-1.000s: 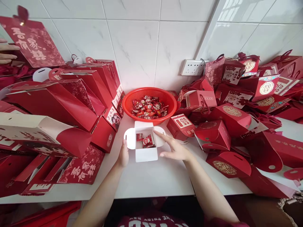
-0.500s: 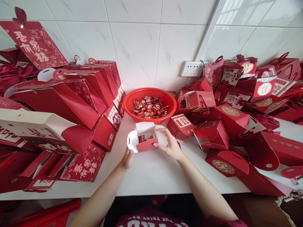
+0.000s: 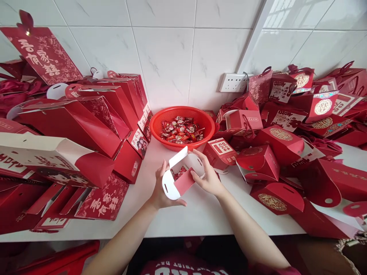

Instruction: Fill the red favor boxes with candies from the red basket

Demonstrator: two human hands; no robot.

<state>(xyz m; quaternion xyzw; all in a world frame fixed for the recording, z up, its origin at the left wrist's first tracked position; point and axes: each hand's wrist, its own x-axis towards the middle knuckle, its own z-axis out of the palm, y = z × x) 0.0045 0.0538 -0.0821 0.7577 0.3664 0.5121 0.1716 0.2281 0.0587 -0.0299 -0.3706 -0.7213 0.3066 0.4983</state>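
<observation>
A small red paper candy box (image 3: 184, 183) with white inner flaps is tilted in front of me, its top unfolded. Red wrapped candies (image 3: 180, 172) lie inside it. My right hand (image 3: 210, 178) grips the right side, thumb over the front edge and fingers around the right flap. On the left, my left hand (image 3: 161, 193) cups the box, with the thumb stretched out below the rounded white flap and the other fingers partly hidden behind it. Just beyond the box stands a red plastic basket (image 3: 155, 131) holding many wrapped candies.
Rows of red gift boxes (image 3: 86, 122) crowd the left of the white table (image 3: 197, 221). More folded red boxes (image 3: 282, 139) are piled on the right. A power strip (image 3: 233, 82) is on the tiled wall behind. A torn cardboard carton (image 3: 348, 248) sits at the lower right.
The box has turned and tipped, its left side swinging toward me. My left hand has moved from the left flap's edge to around the box's left side. My right hand keeps its hold.
</observation>
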